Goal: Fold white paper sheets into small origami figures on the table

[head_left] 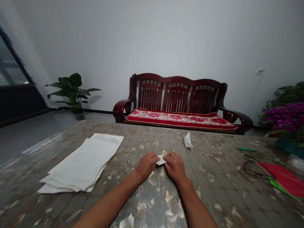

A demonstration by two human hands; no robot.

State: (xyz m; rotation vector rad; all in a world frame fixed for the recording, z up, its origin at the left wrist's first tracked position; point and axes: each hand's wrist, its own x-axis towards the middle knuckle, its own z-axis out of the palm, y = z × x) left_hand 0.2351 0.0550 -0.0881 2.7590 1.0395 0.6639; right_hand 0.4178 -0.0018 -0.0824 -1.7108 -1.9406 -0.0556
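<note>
Between my two hands is a small folded piece of white paper [161,160], held low over the patterned tabletop. My left hand [147,164] grips its left side, thumb on the paper and fingers curled. On the other side my right hand [175,165] pinches the right edge, its fingers bent in the same way. The fingertips partly cover the paper, so its full folded shape is hidden. Farther back and to the right, a folded white paper boat [188,140] stands by itself on the table.
A stack of lined paper sheets [80,163] lies to the left. At the right are eyeglasses [255,167], red paper [283,179], green paper [280,187], a green pen [248,149] and purple flowers [286,117]. Behind the table [209,196] stands a wooden bench [178,98].
</note>
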